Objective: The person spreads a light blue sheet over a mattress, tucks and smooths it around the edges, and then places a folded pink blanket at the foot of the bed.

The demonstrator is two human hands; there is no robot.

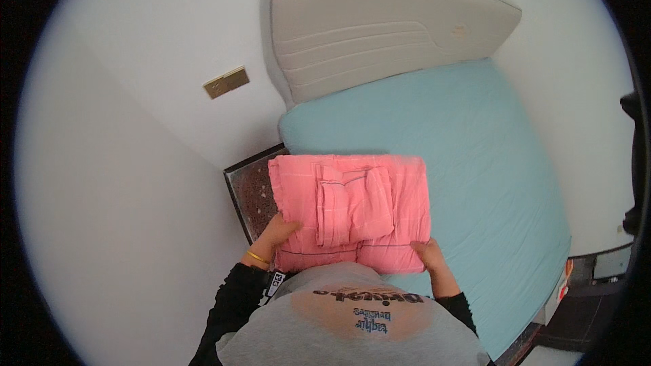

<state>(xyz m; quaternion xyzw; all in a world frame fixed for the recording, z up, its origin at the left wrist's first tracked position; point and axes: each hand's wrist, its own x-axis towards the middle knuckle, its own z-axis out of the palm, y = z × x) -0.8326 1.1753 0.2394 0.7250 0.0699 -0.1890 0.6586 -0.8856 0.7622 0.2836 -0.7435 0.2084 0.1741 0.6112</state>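
I hold a folded stack of pink checked bedding (295,193) in front of my body, with a smaller folded pink piece of cloth (356,210) lying on its middle. My left hand (279,232) grips the stack's left edge near its lower corner, thumb on top and fingers hidden beneath. At the opposite edge, near the lower right corner, my right hand (428,255) is closed in the same way, its thumb pressing on the cloth. A gold bracelet (258,257) circles my left wrist.
A bed (502,163) with a light blue fitted sheet extends ahead and to the right, below a beige padded headboard (366,34). Left of the bedding stands a dark-edged bedside table (254,186). Brass-coloured wall sockets (226,83) sit above it. Dark furniture (576,312) is at far right.
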